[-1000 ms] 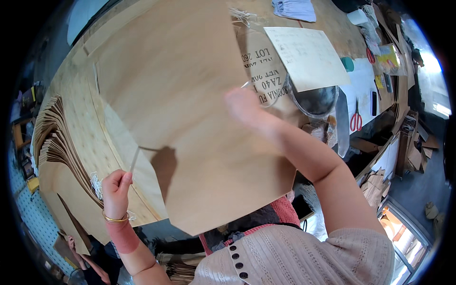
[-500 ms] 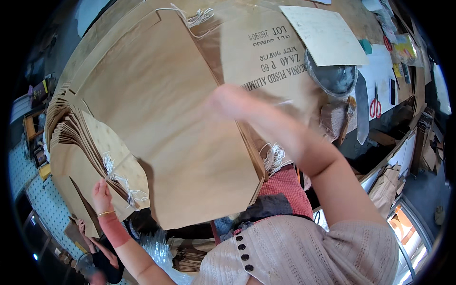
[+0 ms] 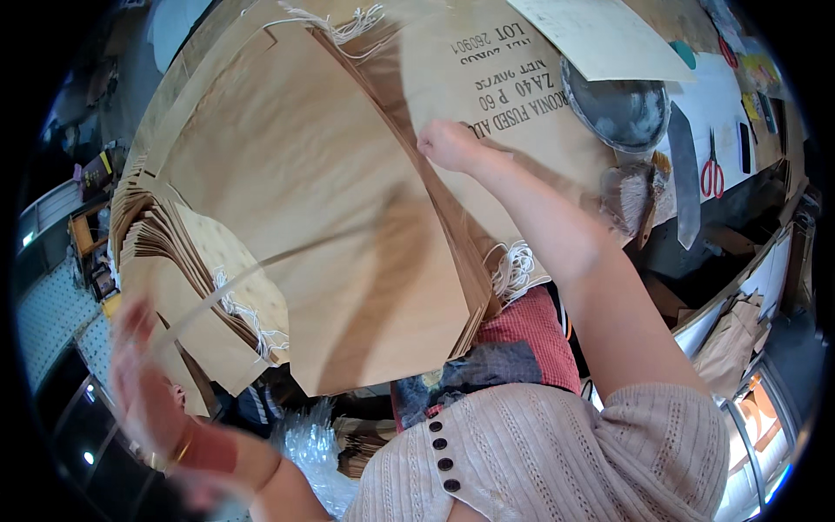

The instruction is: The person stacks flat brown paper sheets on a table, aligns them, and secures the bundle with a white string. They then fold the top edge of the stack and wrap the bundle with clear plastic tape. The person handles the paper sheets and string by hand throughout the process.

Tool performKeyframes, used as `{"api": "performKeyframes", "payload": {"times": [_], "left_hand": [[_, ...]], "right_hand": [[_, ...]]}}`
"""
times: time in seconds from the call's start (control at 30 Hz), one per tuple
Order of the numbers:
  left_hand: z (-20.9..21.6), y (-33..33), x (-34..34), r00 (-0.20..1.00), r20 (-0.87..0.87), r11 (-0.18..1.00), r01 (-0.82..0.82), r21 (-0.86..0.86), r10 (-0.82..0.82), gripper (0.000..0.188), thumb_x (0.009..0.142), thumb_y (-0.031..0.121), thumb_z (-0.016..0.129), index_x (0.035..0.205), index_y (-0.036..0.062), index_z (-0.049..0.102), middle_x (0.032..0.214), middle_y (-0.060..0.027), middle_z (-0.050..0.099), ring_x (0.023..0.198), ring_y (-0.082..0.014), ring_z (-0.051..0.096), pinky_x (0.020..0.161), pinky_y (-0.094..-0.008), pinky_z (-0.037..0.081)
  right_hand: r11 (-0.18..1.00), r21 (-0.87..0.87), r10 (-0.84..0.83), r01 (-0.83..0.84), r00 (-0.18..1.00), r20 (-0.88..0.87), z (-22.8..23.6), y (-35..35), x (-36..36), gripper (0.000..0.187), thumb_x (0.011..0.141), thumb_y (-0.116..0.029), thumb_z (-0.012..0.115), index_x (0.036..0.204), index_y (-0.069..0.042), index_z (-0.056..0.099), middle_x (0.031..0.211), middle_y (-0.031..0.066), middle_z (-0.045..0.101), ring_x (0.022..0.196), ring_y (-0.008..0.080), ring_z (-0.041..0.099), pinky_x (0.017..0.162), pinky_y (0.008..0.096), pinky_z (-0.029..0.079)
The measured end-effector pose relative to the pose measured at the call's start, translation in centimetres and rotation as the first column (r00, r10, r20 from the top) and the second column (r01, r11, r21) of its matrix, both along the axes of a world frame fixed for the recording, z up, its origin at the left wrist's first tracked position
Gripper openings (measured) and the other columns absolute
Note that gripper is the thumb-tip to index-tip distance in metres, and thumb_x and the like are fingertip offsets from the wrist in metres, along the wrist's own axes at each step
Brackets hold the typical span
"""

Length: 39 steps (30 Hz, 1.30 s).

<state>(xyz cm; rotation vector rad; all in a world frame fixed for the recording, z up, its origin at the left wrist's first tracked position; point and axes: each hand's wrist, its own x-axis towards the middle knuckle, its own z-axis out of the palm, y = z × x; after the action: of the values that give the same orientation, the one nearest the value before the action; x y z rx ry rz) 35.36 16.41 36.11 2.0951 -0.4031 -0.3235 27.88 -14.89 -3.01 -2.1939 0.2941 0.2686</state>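
Observation:
A stack of large brown paper bags [image 3: 322, 183] lies on the table in front of me. My right hand [image 3: 448, 145] is closed in a fist at the stack's right edge; what its fingers hold, if anything, is hidden. My left hand [image 3: 143, 378], smeared by motion, is raised at the lower left, near a fanned pile of brown paper bags [image 3: 161, 226]. A pale blurred streak, perhaps a string [image 3: 235, 291], runs from near the left hand across the top bag toward the right hand. White strings [image 3: 239, 304] lie on the fanned pile.
More white cord [image 3: 515, 270] hangs at the stack's right corner, with another bundle [image 3: 352, 26] at the far edge. To the right are a printed paper sack [image 3: 496, 52], a grey bowl [image 3: 622, 113], a brush [image 3: 654, 196], a long blade-like strip [image 3: 684, 178] and red-handled scissors [image 3: 712, 170].
My left hand has swung down and left, away from the fanned pile's strings. My right hand has moved slightly right and up, to the stack's edge. A pale streak now crosses the bags.

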Motion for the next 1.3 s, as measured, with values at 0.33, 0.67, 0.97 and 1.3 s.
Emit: {"api": "performKeyframes", "payload": {"times": [0.33,0.67,0.97,1.3], "left_hand": [[-31.2,-18.1,0.6,0.662,-0.725,0.98,0.169,-0.1,-0.189,0.02,0.091,0.009,0.052,0.099,-0.0061,0.062,0.088,-0.0046,0.065,0.072,-0.0114,0.059,0.07,-0.0234,0.047],[-31.9,-19.0,-0.6,0.948,-0.261,0.967,0.221,0.122,-0.184,0.013,0.088,0.006,0.055,0.093,-0.0024,0.064,0.069,-0.0029,0.062,0.053,-0.0051,0.051,0.048,-0.02,0.041],[-35.0,-15.7,-1.0,0.948,-0.112,0.932,0.315,0.18,-0.298,0.008,0.082,0.005,0.058,0.083,0.0005,0.064,0.061,-0.0122,0.06,0.056,-0.0198,0.059,0.055,-0.0299,0.046],[-36.2,-15.6,0.4,0.763,-0.609,0.959,0.282,0.009,-0.218,0.016,0.088,0.011,0.056,0.091,-0.0017,0.065,0.076,-0.0062,0.065,0.066,-0.012,0.058,0.06,-0.0234,0.045]], "right_hand": [[0.996,0.038,-0.084,0.081,0.99,0.111,-0.4,-0.1,-1.9,0.018,0.079,-0.017,0.055,0.089,-0.01,0.067,0.084,0.0138,0.066,0.08,0.0328,0.063,0.072,0.0416,0.05],[0.942,0.236,-0.208,0.238,0.967,-0.145,-0.5,-4.0,-3.7,0.019,0.078,-0.025,0.061,0.079,-0.007,0.068,0.076,0.0125,0.065,0.067,0.0279,0.062,0.063,0.0386,0.048],[0.9,0.265,-0.372,0.346,0.926,0.056,8.2,1.0,-3.8,0.026,0.08,-0.026,0.06,0.071,-0.001,0.064,0.072,0.0171,0.063,0.067,0.0327,0.061,0.062,0.0406,0.048],[0.904,0.155,-0.412,0.398,0.717,0.562,4.5,1.5,-2.2,0.018,0.086,-0.017,0.053,0.078,-0.003,0.062,0.075,0.0136,0.064,0.071,0.0321,0.061,0.064,0.0412,0.049]]}}
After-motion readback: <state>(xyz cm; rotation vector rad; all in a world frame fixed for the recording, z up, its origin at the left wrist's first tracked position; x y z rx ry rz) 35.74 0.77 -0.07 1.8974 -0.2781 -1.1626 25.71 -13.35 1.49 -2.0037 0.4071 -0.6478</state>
